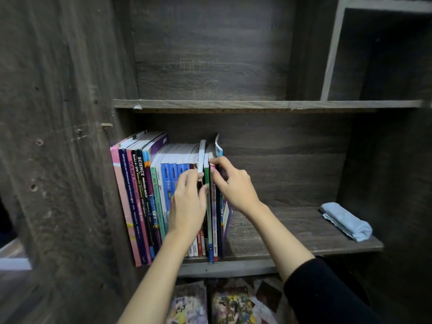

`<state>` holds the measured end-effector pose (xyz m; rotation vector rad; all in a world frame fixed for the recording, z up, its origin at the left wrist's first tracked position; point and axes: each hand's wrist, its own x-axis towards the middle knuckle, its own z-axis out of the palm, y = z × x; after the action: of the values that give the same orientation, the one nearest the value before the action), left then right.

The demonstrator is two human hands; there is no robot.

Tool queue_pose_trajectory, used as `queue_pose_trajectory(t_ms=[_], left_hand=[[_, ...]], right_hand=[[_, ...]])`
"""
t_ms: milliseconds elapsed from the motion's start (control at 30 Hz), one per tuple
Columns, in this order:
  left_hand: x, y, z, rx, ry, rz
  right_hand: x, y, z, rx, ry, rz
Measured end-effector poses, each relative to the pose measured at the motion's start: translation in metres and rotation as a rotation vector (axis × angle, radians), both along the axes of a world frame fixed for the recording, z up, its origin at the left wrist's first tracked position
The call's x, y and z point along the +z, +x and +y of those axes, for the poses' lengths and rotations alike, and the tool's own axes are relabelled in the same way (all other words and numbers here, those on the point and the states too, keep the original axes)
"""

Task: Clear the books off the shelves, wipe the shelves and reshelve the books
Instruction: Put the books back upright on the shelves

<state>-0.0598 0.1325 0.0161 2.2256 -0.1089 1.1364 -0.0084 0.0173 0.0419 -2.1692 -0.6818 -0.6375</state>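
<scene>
Frontally, dark wood-grain bookcase [58, 113] in dim light, side panel at left pitted with small holes and scuffs. Upper shelf [257, 104] of the same grain, front edge chipped near its left end, with a pale-edged upright divider rising from it at right. Lower shelf [292, 230] carrying the books [145, 195] at its left end, against the side panel, and a folded pale-blue cloth [346, 222] at its right end, well apart from them. Beneath the lower shelf, illustrated comics [233, 305] lying flat, covers up (titles unreadable).

Books standing on end, spines outward, packed in one row and leaning slightly left: pink, navy and black spines at far left, one lettered SCIENCE PROCESS SKILLS; then teal and several blue spines; then thin white, red, green and purple ones toward the right end.

White-edged book [201, 155] standing higher than its neighbours near the right end of the row, pinched low down between thumb and curled fingers of the left hand [187, 204]. Right hand [236, 185] just beside it, fingers hooked over the tops of the end books [214, 206] and thumb pressed to a pink spine, gripping them. Last cover in the row bowed outward at its top. Right forearm in a black sleeve [327, 295]; left forearm bare.
</scene>
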Motion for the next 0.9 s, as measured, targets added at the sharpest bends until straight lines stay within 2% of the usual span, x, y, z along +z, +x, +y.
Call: queue_pose_trajectory(t_ms=[167, 367, 467, 567, 667, 767, 900], left_hand=[[0.001, -0.005, -0.007, 0.000, -0.201, -0.089], [-0.001, -0.022, -0.008, -0.010, -0.297, -0.316], [-0.008, -0.026, -0.016, -0.010, -0.374, -0.366], [-0.018, -0.026, -0.023, -0.013, -0.435, -0.228], [-0.018, -0.030, -0.027, 0.018, -0.523, -0.037], [-0.016, -0.038, -0.028, 0.041, -0.496, 0.148], [-0.017, -0.048, -0.026, 0.026, -0.441, 0.232]], right_hand=[[0.001, -0.001, -0.002, 0.013, -0.006, 0.024], [0.000, 0.004, -0.001, 0.018, -0.016, 0.019], [-0.004, 0.007, -0.006, 0.061, -0.018, 0.049], [-0.013, 0.005, -0.013, 0.112, -0.010, 0.056], [-0.031, 0.002, -0.015, 0.046, 0.014, 0.024], [-0.054, 0.006, -0.013, -0.017, -0.032, 0.021], [-0.071, 0.005, -0.007, -0.021, 0.006, 0.016]])
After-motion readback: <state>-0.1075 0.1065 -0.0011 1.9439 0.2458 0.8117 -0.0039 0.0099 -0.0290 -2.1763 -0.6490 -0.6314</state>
